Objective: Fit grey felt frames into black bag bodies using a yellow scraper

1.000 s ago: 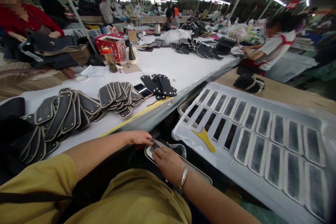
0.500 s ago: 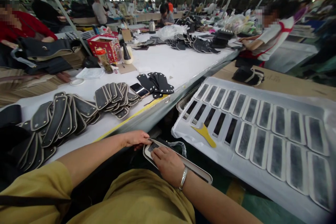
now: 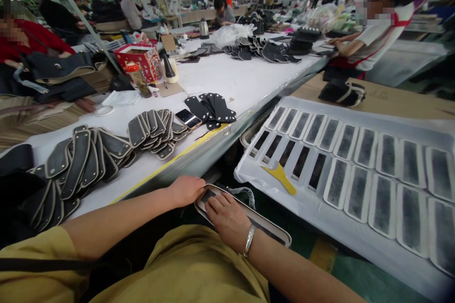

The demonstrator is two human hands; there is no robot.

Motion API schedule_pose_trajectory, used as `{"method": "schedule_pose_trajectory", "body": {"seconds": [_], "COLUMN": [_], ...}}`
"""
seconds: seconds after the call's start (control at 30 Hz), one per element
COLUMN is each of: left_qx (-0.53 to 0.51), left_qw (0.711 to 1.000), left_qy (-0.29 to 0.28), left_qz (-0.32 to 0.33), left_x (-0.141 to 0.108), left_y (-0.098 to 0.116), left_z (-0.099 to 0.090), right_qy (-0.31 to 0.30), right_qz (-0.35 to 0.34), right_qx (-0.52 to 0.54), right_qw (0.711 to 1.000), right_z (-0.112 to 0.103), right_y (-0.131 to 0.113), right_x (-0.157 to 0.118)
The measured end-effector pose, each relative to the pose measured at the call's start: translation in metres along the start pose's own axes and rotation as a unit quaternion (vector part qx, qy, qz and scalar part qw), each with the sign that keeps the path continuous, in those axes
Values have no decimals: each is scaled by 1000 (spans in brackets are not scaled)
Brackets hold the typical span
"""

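A long, round-cornered bag panel [image 3: 268, 228] with a raised pale edge and a dark inner face is tilted above my lap. At its upper left end my left hand [image 3: 188, 191] is closed on the rim, fingertips partly hidden. My right hand [image 3: 227, 220] lies on the panel's inner face, fingers laid out flat and its thumb out of sight. A clear-wrapped curved strap [image 3: 245, 192] sticks out behind the panel's far side. What lies beneath the panel is too dark to make out.
Right, a plastic-covered board [image 3: 305, 218] holds rows of pale-edged panels [image 3: 353, 194] and a yellow flat tool [image 3: 280, 177]. Dark piped pieces [image 3: 83, 161], a phone [image 3: 188, 118] and black pieces [image 3: 216, 108] lie on the white table [image 3: 199, 75]. A co-worker [image 3: 377, 42] sits beyond.
My left hand has closed further over the panel's end, and my right fingers have shifted slightly up along the inner face. The view has turned a little.
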State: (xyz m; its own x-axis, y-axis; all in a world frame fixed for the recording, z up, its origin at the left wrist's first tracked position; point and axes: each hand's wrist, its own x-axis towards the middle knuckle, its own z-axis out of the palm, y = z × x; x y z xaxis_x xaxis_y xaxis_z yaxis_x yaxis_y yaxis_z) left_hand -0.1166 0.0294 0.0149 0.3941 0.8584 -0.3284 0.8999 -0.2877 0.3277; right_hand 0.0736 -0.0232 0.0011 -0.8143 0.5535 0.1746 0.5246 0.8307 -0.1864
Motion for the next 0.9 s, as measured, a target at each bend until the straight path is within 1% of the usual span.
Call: {"method": "schedule_pose_trajectory", "body": {"seconds": [0.07,0.1,0.13,0.2,0.27,0.3,0.37,0.43,0.53,0.6,0.67,0.73,0.83,0.9], "left_qx": [-59,-119,-191,-326,-415,-442,-482,-512,-543,-546,-526,-479,-371,-322], "left_qw": [997,992,980,942,900,882,854,836,820,817,825,846,884,903], "left_qy": [39,51,54,31,-23,-48,-67,-58,-53,-68,-94,-122,-183,-201], "left_qz": [2,-6,-24,-72,-131,-157,-184,-186,-172,-173,-182,-199,-217,-201], "left_x": [-7,-10,-14,-22,-30,-33,-39,-43,-45,-45,-43,-37,-27,-21], "left_y": [-4,-6,-7,-8,-5,-2,3,7,7,6,6,6,7,6], "left_z": [11,17,24,38,50,55,60,61,57,51,42,31,15,10], "right_qy": [9,12,13,6,-4,-7,-7,-9,-12,-9,-5,-3,1,4], "right_qz": [7,9,10,11,12,13,15,14,15,17,18,19,19,19], "right_qx": [12,18,23,32,41,45,49,54,62,67,70,72,75,77], "right_qw": [1000,1000,1000,999,999,999,999,998,998,998,997,997,997,997], "right_z": [1,1,2,4,5,5,4,4,4,4,5,6,7,7], "right_y": [1,2,3,4,5,6,6,6,6,6,7,7,9,10], "right_x": [-2,-3,-3,-4,-3,-3,-3,-3,-5,-6,-6,-7,-8,-8]}}
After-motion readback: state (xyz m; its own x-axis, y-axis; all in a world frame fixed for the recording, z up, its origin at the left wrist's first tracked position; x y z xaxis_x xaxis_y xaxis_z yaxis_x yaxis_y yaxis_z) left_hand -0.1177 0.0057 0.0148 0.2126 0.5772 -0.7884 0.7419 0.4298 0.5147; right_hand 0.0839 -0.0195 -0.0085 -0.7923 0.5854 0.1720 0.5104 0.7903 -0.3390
